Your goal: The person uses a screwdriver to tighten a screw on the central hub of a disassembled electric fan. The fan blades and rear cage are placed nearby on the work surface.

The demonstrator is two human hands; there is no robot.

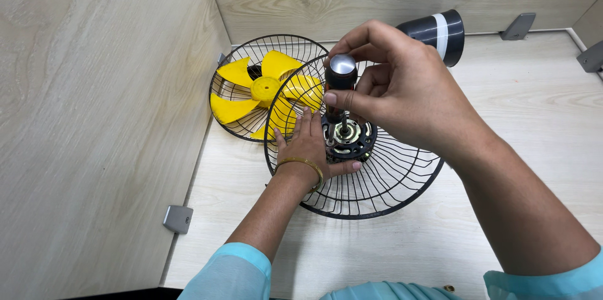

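My right hand grips a dark screwdriver with a shiny silver cap, held upright over the fan motor. Its shaft points down into the motor, which sits at the centre of a black wire fan guard lying on the table. My left hand rests flat inside that guard, pressed against the motor's left side, with a gold bangle on the wrist. Behind, a second black wire guard leans near the wall with a yellow fan blade in it.
A black cylinder with a white band lies at the back by the wall. Wooden walls close in the left and the back. Grey metal brackets sit at the wall joints. Light wooden tabletop stretches to the right.
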